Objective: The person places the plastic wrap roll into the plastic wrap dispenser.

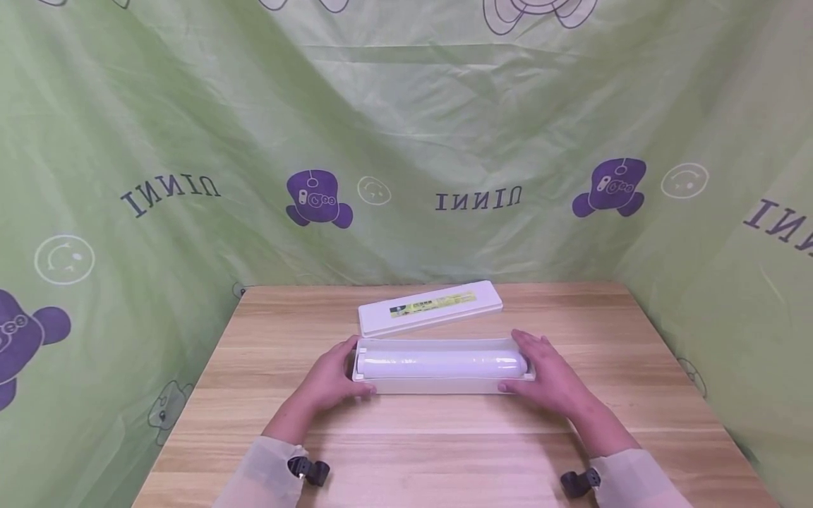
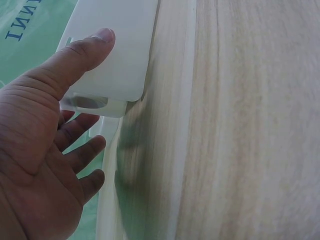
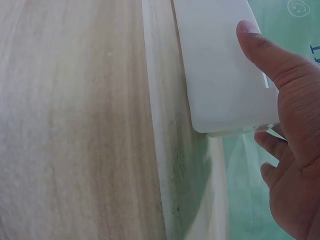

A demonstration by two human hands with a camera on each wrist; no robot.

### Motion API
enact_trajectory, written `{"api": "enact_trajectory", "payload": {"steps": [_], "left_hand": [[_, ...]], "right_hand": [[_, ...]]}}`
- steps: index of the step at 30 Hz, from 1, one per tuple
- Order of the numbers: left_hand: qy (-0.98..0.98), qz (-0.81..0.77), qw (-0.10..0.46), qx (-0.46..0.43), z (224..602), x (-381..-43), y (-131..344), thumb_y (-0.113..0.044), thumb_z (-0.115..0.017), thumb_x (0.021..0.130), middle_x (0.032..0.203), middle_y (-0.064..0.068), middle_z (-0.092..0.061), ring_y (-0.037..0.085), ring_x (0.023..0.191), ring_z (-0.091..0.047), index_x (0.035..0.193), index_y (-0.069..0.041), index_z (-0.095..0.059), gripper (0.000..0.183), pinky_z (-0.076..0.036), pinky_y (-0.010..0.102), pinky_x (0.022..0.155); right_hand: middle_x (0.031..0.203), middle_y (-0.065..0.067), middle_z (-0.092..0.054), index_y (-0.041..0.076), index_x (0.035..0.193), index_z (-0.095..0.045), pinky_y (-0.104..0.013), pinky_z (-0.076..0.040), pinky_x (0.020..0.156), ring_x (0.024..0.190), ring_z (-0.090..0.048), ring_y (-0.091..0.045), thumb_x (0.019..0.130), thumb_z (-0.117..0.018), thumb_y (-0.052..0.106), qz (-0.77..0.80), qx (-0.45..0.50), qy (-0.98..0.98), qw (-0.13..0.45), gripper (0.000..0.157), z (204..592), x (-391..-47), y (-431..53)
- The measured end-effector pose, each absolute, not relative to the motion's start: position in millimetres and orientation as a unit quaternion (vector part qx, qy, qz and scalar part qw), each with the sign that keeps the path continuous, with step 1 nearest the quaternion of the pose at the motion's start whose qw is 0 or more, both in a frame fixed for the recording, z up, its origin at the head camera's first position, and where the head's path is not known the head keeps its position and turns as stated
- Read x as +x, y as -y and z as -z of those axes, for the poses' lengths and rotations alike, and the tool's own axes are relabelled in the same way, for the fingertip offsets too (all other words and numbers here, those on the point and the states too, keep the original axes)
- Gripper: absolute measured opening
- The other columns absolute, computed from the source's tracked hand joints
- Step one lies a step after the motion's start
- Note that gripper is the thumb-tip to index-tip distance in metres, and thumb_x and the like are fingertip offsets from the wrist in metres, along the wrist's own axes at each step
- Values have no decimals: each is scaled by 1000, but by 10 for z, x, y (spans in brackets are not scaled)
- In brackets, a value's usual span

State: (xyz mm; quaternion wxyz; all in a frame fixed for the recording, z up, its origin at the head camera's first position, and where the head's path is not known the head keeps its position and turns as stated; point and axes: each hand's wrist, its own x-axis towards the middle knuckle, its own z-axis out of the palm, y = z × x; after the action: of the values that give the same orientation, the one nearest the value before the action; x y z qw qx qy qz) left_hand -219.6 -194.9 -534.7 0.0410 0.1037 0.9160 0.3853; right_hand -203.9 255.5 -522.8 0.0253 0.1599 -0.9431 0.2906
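A white open-topped cling film box [image 1: 438, 386] sits on the table with its long side toward me. Inside lies a roll of shiny cling film [image 1: 438, 364]. My left hand [image 1: 330, 377] grips the box's left end, its thumb on the front wall; in the left wrist view the other fingers curl round behind the end. At the opposite end my right hand [image 1: 551, 372] holds the box likewise, thumb in front and fingers at the back, partly hidden in the right wrist view. Just behind lies the white lid [image 1: 375, 323], slightly askew, with a yellow-green label [image 1: 432, 305].
The wood-grain table [image 1: 279, 317] has green printed cloth [image 1: 406, 141] hung behind it and at both sides. A small black device [image 1: 309, 470] is strapped at the left wrist, with a similar device [image 1: 580, 483] at the right.
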Motion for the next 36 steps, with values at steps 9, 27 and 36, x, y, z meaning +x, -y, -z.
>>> {"api": "enact_trajectory", "payload": {"steps": [9, 27, 36], "left_hand": [[-917, -382, 41, 106, 5341, -2203, 1948, -45, -101, 59, 147, 7, -57, 31, 142, -46, 155, -19, -47, 113, -30, 54, 123], [-914, -381, 43, 130, 5353, -2224, 2001, -51, -99, 60, 152, 9, -53, 34, 145, -44, 157, -17, -44, 117, -29, 56, 123], [-917, -369, 56, 137, 5312, -2235, 2045, -57, -97, 60, 153, 12, -52, 36, 144, -44, 158, -19, -44, 117, -31, 58, 120]], "right_hand": [[166, -20, -32, 2, 161, -33, -67, -19, 122, 150, -23, -55, 76, -83, 66, -290, 146, 946, 19, 118, 5270, -2037, -2594], [163, -24, -37, 3, 161, -34, -69, -24, 119, 146, -27, -59, 75, -83, 67, -286, 126, 950, 15, 117, 5291, -2015, -2637], [161, -23, -39, 3, 160, -37, -69, -25, 118, 146, -28, -59, 75, -85, 63, -290, 124, 949, 16, 114, 5285, -2014, -2641]]}}
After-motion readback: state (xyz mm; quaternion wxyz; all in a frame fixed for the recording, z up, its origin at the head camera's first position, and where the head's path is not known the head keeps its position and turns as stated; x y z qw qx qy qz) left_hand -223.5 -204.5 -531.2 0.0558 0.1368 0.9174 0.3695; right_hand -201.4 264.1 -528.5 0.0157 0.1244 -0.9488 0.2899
